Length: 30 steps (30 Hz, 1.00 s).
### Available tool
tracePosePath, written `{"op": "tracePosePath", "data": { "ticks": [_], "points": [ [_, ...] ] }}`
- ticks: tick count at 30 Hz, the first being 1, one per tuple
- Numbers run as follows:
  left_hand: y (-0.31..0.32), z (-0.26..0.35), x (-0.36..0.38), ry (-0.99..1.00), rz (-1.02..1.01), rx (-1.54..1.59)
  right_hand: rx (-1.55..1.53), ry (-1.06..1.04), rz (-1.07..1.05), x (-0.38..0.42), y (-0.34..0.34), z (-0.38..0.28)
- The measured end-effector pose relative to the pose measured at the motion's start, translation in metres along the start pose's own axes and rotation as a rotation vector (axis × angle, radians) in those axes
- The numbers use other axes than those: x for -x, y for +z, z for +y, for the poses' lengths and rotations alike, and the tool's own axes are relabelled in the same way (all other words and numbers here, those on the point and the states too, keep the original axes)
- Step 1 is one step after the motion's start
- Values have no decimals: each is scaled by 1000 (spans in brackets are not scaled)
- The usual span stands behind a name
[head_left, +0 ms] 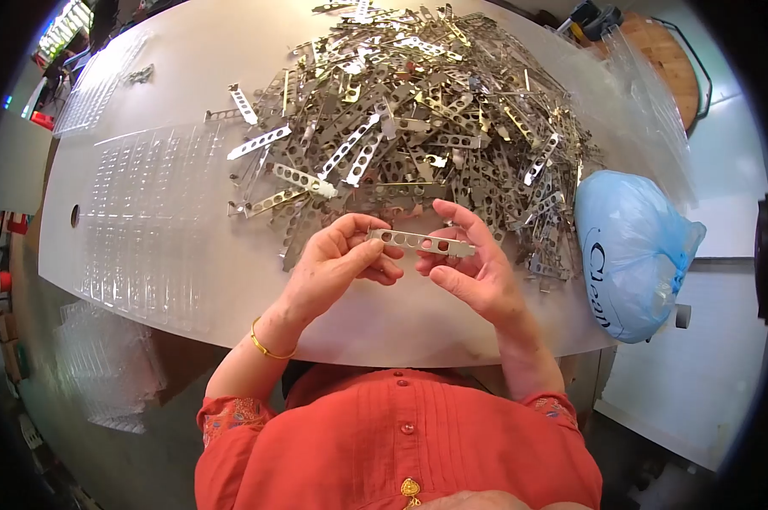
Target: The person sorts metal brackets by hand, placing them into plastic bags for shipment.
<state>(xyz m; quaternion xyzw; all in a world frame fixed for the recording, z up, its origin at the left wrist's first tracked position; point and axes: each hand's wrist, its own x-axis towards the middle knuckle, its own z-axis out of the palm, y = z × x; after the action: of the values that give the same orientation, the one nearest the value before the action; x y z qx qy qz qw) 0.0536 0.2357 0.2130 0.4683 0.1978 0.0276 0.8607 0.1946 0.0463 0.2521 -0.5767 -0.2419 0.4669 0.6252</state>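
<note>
The left grip [337,259] is closed on a strip [405,241], pinching its left end between thumb and forefinger. From there the strip runs out to the right, nearly level, its row of round holes in view and most of its length clear of the pinch. Its right end lies within the right grip [486,279], which is spread wide: the forefinger rises above the strip, the thumb stands apart below it, and other fingers curl behind. Whether those fingers touch the metal I cannot tell.

The strip is held above the near part of the desk [384,336]. Just beyond the hands is a broad pile [426,119] of similar metal pieces, heaped and pointing every way, with a few at its left edge lying flatter. To the left of the pile, clear trays [150,221] lie on the desk; more clear plastic [112,365] sits lower down, past the desk's near left edge. Right of the pile, a tied blue bag [634,255] marked "Clean" rests at the desk's right edge.
</note>
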Motion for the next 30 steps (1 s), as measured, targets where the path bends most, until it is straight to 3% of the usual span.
{"op": "tracePosePath", "data": {
  "ticks": [2, 16, 21, 28, 30],
  "points": [
    [-2, -4, 0, -8, -44, -6, -59, -169, -27, -9, -8, 21],
    [0, -14, -1, 36, -85, -86, -98, -168, 94, -19, -7, 35],
    [2, -14, 2, 47, -213, -149, -83, -171, 89, -19, -14, 41],
    [-1, -8, 2, -21, -284, -113, -114, 60, -85, -16, -16, 15],
    [-1, -10, 3, -119, -338, -142, -73, 157, -254, -21, -15, 14]
  ]
}}
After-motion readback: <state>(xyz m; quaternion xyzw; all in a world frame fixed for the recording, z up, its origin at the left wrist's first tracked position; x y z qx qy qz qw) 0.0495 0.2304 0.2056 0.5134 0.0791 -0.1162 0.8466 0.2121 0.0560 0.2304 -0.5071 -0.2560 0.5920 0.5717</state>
